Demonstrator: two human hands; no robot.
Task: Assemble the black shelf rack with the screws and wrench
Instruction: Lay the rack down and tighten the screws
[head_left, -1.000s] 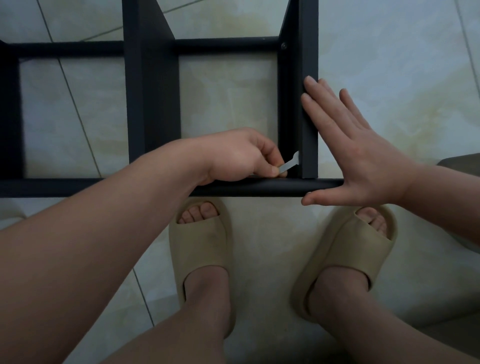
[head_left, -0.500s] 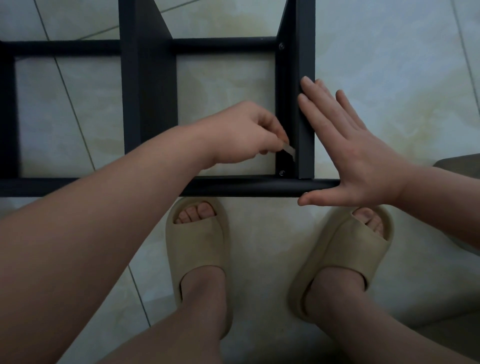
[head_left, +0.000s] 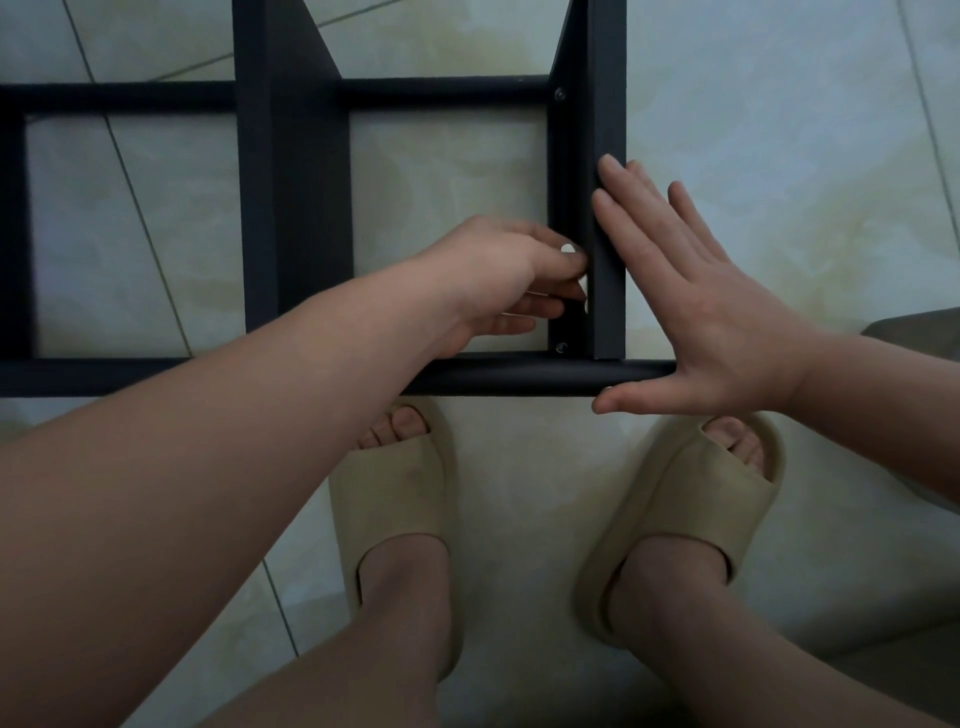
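The black shelf rack (head_left: 291, 208) lies on the tiled floor in front of my feet. My left hand (head_left: 498, 275) reaches inside its right bay, fingers curled against the inner face of the right end panel (head_left: 605, 291). It pinches the small pale wrench (head_left: 583, 286), of which only slivers show between the fingertips. One screw (head_left: 561, 347) sits in the panel just below that hand, another screw (head_left: 560, 94) at the far corner. My right hand (head_left: 701, 322) lies flat with straight fingers against the panel's outer side, its thumb under the end of the front tube (head_left: 519, 375).
Both of my feet in beige slippers (head_left: 400, 499) stand on the pale floor tiles just below the front tube. A grey object (head_left: 914, 332) shows at the right edge. More black bars and a middle panel of the rack extend left and away.
My left hand has lifted the wrench off the lower screw and moved up along the panel, turning so the fingers hide most of the tool. My right hand has stayed put.
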